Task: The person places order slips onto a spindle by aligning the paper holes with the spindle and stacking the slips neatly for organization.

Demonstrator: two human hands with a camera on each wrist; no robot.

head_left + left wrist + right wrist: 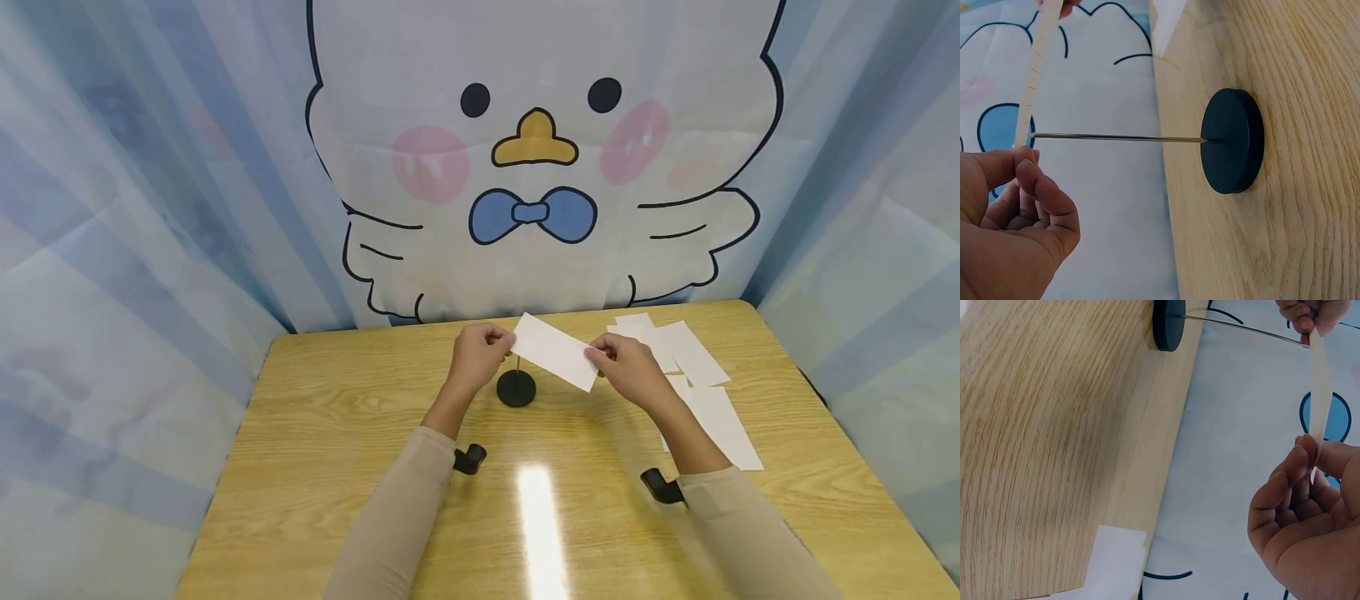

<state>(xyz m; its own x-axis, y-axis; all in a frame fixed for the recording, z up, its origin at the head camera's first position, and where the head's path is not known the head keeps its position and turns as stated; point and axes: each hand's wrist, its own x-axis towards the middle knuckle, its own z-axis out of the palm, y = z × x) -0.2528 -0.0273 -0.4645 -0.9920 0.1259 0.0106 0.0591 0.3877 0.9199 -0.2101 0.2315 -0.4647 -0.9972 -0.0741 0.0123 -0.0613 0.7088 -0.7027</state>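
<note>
A white paper slip [557, 353] is held up by both hands over a bill spike with a round black base [516, 388]. My left hand [480, 357] pinches its left end between thumb and finger. The other end is pinched by my right hand [628, 367]. In the left wrist view the thin metal rod [1116, 137] rises from the base, and its tip meets the underside of the slip [1036, 69] close to the left fingertips. Seen edge-on in the right wrist view, the slip [1320, 387] bows slightly near the right fingers.
Several white paper slips [723, 425] lie overlapping at the right of the wooden table [337, 467]. A curtain [525, 275] with a cartoon bird hangs right behind the table's back edge. Black wrist mounts [471, 459] stick out from both forearms.
</note>
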